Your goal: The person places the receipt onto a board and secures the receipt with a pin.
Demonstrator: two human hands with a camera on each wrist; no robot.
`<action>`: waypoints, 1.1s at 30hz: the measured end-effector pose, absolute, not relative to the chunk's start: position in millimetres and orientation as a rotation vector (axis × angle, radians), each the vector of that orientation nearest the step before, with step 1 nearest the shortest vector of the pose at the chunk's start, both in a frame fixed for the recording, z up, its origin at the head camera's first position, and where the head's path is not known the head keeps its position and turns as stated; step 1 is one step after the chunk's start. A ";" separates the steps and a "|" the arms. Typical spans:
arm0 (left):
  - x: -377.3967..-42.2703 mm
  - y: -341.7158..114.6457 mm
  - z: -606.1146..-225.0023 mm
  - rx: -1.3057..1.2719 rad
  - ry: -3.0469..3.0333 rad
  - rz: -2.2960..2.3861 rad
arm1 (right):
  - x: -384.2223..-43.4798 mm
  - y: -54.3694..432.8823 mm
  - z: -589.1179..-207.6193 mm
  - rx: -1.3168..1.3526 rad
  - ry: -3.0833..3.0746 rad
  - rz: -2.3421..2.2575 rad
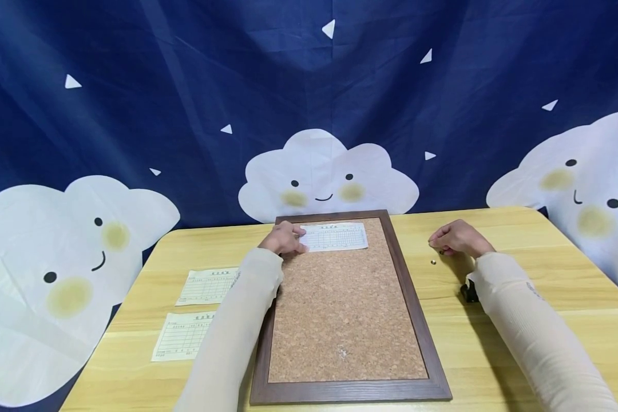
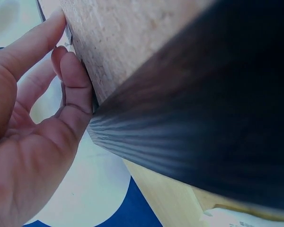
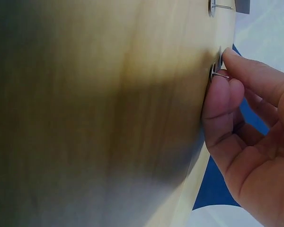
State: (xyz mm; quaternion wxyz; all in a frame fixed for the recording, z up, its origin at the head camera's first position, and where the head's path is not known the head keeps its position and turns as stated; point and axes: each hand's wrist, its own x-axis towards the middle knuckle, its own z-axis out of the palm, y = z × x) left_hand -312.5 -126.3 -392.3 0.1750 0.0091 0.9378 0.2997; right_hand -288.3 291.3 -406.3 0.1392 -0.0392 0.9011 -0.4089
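With fingers (image 2: pixel 38 43) loosely extended, the left hand (image 1: pixel 286 237) touches the left edge of a printed form (image 1: pixel 337 237) at the top of a wood-framed corkboard (image 1: pixel 345 309). The right hand (image 1: pixel 459 238) bends its fingers at a thumbtack (image 3: pixel 212 72) on the desk (image 1: pixel 551 252); whether they pinch it, I cannot tell. Another thumbtack (image 1: pixel 433 262) lies just beside. Left of the corkboard are two more forms (image 1: pixel 203 286); behind hangs a cloud-patterned cloth (image 1: pixel 268 63).
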 end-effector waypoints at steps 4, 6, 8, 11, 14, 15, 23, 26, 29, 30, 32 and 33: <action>-313.0 -125.7 -392.2 0.000 2.654 0.841 | -289.0 290.1 -405.7 -0.111 2.608 -1.171; -313.3 -125.5 -392.8 -0.006 2.656 0.830 | -289.6 289.6 -405.8 -0.106 2.611 -1.168; -313.6 -125.3 -393.4 -0.004 2.661 0.816 | -289.8 288.8 -405.2 -0.105 2.620 -1.163; -313.8 -125.5 -393.7 -0.004 2.665 0.807 | -290.3 286.7 -403.3 -0.119 2.630 -1.161; -313.9 -125.5 -393.5 -0.007 2.668 0.805 | -291.2 283.7 -400.8 -0.112 2.645 -1.158; -313.8 -125.4 -393.3 -0.009 2.670 0.804 | -291.6 282.8 -400.0 -0.115 2.650 -1.154; -313.7 -124.1 -392.9 -0.023 2.665 0.809 | -294.1 274.3 -397.4 -0.102 2.717 -1.128; -312.9 -123.8 -392.4 -0.025 2.671 0.809 | -295.1 271.8 -398.1 -0.095 2.724 -1.136; -312.3 -124.0 -392.2 -0.026 2.674 0.814 | -296.0 270.1 -398.9 -0.083 2.731 -1.147; -312.0 -124.0 -392.0 -0.024 2.677 0.809 | -296.2 269.8 -399.1 -0.088 2.736 -1.151; -311.8 -124.2 -391.9 -0.019 2.678 0.805 | -296.7 268.7 -399.3 -0.087 2.748 -1.169; -311.9 -124.3 -392.0 -0.019 2.677 0.806 | -296.8 267.8 -399.0 -0.078 2.755 -1.179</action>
